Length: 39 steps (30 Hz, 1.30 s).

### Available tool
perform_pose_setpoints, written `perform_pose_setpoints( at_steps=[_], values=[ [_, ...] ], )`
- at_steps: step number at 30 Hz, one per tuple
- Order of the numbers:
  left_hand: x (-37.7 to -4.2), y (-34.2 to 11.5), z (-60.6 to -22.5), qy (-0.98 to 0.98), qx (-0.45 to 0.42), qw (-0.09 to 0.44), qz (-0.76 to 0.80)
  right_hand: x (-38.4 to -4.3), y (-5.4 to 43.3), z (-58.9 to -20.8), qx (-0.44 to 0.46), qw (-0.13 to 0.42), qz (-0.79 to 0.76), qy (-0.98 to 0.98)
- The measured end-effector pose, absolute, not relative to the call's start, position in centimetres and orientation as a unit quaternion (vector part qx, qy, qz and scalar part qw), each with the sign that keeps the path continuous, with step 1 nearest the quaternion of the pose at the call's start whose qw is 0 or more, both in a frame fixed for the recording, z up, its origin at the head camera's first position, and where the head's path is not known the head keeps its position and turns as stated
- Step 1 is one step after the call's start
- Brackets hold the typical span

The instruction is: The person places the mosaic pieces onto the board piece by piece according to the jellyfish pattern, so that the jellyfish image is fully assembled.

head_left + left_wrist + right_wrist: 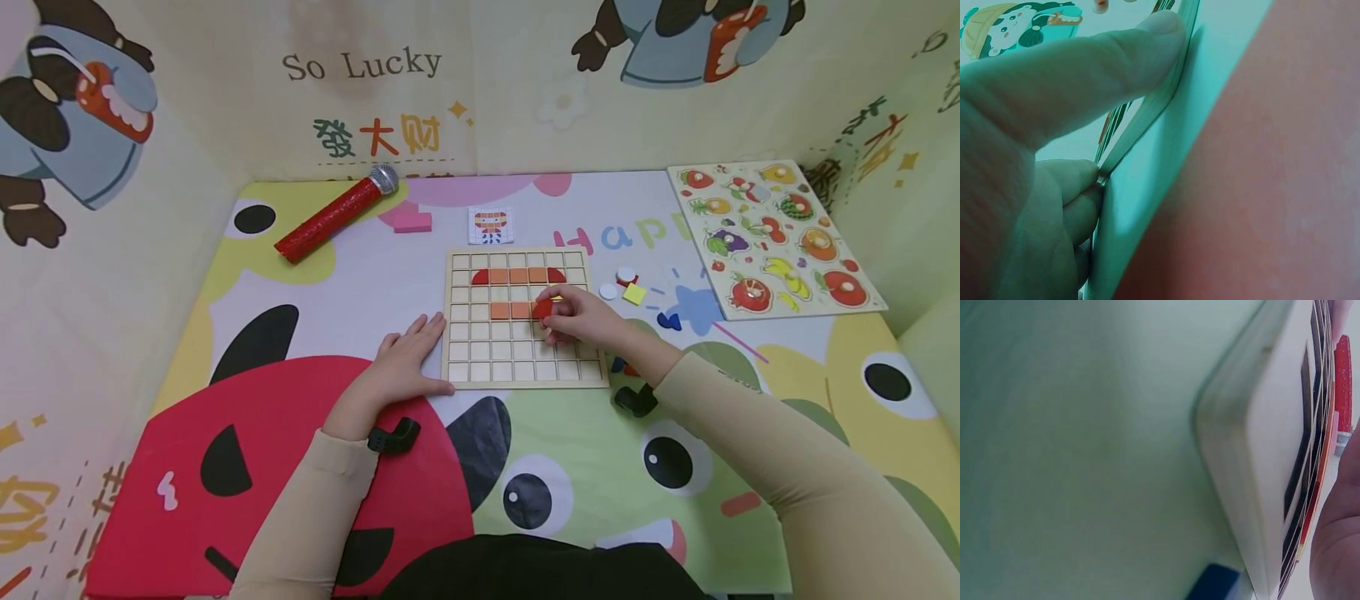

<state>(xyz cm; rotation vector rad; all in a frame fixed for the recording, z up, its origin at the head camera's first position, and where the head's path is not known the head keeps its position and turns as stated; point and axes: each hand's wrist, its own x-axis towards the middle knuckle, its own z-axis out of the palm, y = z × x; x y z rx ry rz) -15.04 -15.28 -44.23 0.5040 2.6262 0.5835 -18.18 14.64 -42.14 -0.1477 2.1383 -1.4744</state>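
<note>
Red piece (541, 310), pinched by the right hand (580, 318), appears mid-placement beside orange tiles (500, 311); seating likely requires careful alignment, with the spread left hand (405, 363) touching the grid board (525, 385).

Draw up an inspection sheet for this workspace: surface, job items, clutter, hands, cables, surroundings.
Surface: cartoon-printed table cover.
Job items: wooden grid board bearing red and orange tiles; pattern card beyond it; loose pieces on its right.
Clutter: red microphone, pink block, fruit puzzle board.
Hands: left hand rests at the grid board's left edge; right hand pinches a red piece, unclear whether seated.
Cables: nothing seen.
Surroundings: cartoon-printed wall covering, lettered "So Lucky".
</note>
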Motion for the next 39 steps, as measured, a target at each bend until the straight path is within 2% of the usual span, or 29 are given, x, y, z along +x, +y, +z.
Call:
perform_pose_setpoints(
  at_steps=[39],
  values=[
    [-14.94,-15.27,-43.99,0.939,0.181,0.204,0.21,-17.96,14.66,-41.9,-0.057,0.246,-0.57,0.782]
  ],
)
